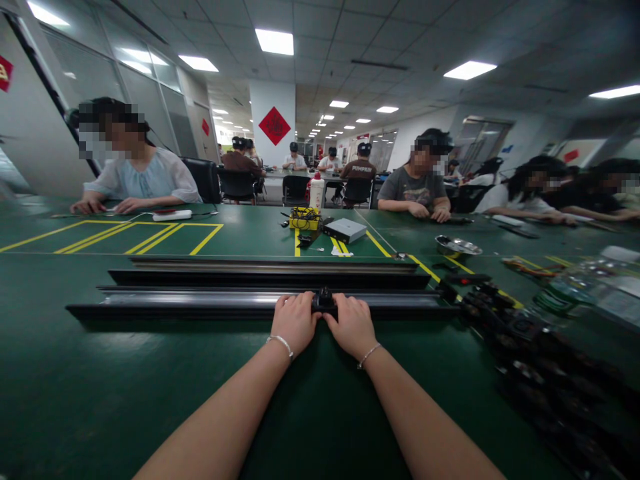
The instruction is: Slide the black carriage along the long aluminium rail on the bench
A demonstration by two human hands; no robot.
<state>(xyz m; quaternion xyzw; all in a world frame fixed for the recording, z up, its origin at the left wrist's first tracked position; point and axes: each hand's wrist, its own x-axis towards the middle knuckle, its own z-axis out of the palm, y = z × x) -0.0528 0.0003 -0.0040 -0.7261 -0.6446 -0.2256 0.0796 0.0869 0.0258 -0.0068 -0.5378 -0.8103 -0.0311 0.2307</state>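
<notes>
My left hand (295,325) and my right hand (353,325) are closed at the middle of a long black metal rail (185,303) with a shiny inner channel. Between them, a small black part (325,300) stands on the rail, gripped from both sides. My thumbs nearly meet at its near face, while the other fingers curl over the rail and their tips are hidden. Just behind lie a second black rail (250,277) and a thinner rail (275,265), both roughly parallel to the first.
A heap of black parts (540,360) lies to the right, near a clear plastic bottle (565,287) and a metal bowl (457,247). Farther back are a grey box (345,230) and a yellow holder with cables (304,219). Several people sit across the green table (165,393).
</notes>
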